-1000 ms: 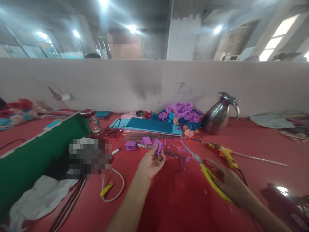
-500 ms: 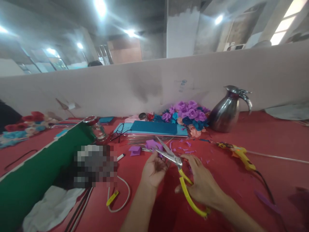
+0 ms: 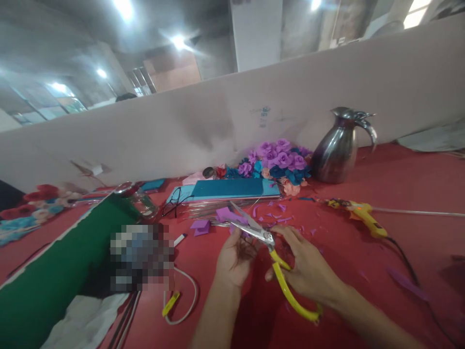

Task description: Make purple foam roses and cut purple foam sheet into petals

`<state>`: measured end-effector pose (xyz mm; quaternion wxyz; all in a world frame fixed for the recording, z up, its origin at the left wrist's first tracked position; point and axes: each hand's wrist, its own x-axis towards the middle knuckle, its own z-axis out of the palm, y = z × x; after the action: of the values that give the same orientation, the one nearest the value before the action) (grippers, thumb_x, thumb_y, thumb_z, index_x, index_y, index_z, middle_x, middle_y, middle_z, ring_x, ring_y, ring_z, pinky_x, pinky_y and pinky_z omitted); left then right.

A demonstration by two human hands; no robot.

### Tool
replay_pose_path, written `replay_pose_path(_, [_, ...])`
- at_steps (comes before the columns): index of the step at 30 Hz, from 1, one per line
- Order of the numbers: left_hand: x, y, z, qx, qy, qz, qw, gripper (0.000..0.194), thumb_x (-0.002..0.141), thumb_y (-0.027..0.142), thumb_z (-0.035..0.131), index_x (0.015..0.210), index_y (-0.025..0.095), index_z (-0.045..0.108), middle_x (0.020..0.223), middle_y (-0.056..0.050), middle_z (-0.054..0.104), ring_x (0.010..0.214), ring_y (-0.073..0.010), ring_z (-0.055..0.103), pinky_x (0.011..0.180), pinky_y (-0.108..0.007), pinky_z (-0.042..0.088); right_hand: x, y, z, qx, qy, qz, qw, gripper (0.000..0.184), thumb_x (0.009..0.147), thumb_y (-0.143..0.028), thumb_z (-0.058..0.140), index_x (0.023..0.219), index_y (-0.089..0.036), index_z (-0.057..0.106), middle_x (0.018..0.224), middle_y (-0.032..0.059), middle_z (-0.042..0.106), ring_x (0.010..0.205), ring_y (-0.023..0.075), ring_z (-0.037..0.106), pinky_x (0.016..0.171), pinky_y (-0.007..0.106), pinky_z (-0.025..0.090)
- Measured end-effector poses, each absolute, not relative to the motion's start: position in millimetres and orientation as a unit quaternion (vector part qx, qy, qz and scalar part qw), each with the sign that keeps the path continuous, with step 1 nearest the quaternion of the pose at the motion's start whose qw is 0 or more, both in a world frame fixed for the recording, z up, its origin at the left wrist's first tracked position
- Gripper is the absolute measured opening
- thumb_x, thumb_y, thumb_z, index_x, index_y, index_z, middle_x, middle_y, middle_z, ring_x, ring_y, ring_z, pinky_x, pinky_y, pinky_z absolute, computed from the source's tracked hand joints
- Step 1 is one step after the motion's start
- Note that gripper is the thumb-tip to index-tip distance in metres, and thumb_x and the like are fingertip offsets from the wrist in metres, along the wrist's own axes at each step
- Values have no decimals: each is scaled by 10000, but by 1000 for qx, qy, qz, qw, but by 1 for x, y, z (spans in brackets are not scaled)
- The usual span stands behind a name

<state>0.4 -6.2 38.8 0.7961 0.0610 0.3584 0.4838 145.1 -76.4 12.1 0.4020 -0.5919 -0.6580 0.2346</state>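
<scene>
My right hand (image 3: 305, 264) grips a pair of scissors (image 3: 267, 237) with yellow handles. The metal blades are spread apart and point up and left. Close under the blades is my left hand (image 3: 236, 259), fingers bent and pinched on a small purple paper piece (image 3: 245, 232), partly hidden by the blades. Just beyond the fingertips lies a folded purple paper (image 3: 225, 214). A second purple folded paper (image 3: 200, 227) rests to its left on the red table (image 3: 207, 300). Purple scraps (image 3: 283, 219) are scattered behind my right hand.
A yellow glue gun (image 3: 368, 220) with a cord lies right. Behind stand a steel jug (image 3: 336, 150), paper roses (image 3: 279, 157) and stacked blue sheets (image 3: 228, 190) with eyeglasses (image 3: 176, 201). At left are a glass jar (image 3: 143, 201), a green panel (image 3: 83, 247) and a white cable (image 3: 194, 295).
The view has tilted, and the background sits higher on the right. Both hands and the scissors appear slightly further right, with their hold unchanged.
</scene>
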Motion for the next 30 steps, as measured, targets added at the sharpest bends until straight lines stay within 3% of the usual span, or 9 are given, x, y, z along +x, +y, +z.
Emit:
replay_pose_path(9, [-4, -4, 33, 83, 370, 495, 781, 145, 810, 141, 591, 666, 148, 607, 557, -2, 623, 486, -102, 573, 651, -272, 548, 152, -76, 9, -587, -685, 218, 373, 594, 683, -231, 654, 1250, -256, 475, 1188, 102, 588, 1019, 273, 598, 854, 395, 474])
replay_pose_path(16, [-9, -3, 32, 151, 325, 525, 772, 92, 667, 131, 738, 691, 159, 654, 657, -2, 686, 608, -121, 631, 696, -269, 541, 154, -78, 13, -591, -695, 215, 349, 538, 717, -261, 625, 1238, -237, 493, 1146, 104, 631, 900, 256, 648, 767, 355, 496])
replay_pose_path(20, [-12, -2, 31, 188, 295, 527, 774, 133, 609, 159, 786, 645, 142, 659, 579, 9, 656, 537, -93, 596, 718, -269, 532, 151, -82, 21, -600, -693, 229, 327, 483, 773, -290, 578, 1241, -221, 479, 1105, 103, 643, 754, 211, 658, 672, 316, 494])
replay_pose_path(25, [-12, -3, 32, 190, 290, 531, 773, 161, 563, 159, 812, 649, 137, 678, 614, -4, 680, 583, -103, 618, 719, -264, 523, 150, -84, 22, -600, -702, 226, 309, 393, 854, -366, 493, 1214, -209, 470, 1102, 116, 642, 916, 247, 642, 750, 332, 482])
replay_pose_path(30, [-12, -3, 34, 203, 291, 537, 765, 182, 531, 158, 830, 648, 135, 692, 637, -6, 697, 605, -97, 624, 690, -232, 508, 153, -84, 12, -608, -704, 227, 288, 478, 787, -174, 480, 1259, -225, 427, 1134, 102, 637, 939, 236, 638, 773, 318, 468])
